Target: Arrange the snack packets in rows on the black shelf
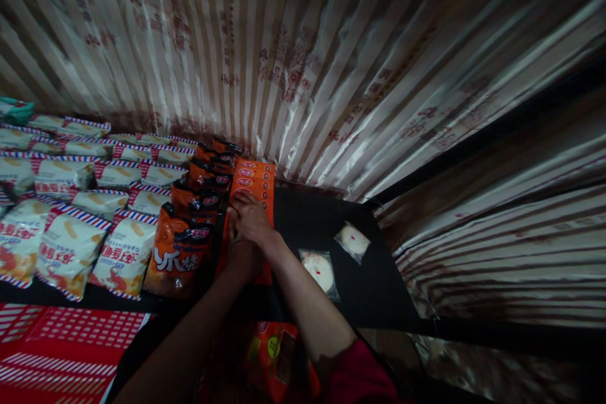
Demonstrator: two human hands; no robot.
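Observation:
A flat orange strip (254, 172) printed with rows of logos and circles lies on the black shelf, against the bags on its left. My right hand (250, 219) rests on top of it with fingers stretched toward its left edge. Just below, partly under the right hand, is my left hand (243, 257); its fingers are dark and mostly hidden. Beside my hands stands a row of orange-and-black snack bags (178, 252), one behind another. Two clear packets with round, pale contents, a near packet (318, 271) and a far packet (353, 240), lie to the right.
White snack bags with red-and-blue striped edges (71, 252) stand in several rows at the left. A red plastic basket (80, 334) is at the lower left. Below the black shelf (374, 290) is another orange package (274, 353). Striped, printed sheeting (293, 63) hangs behind.

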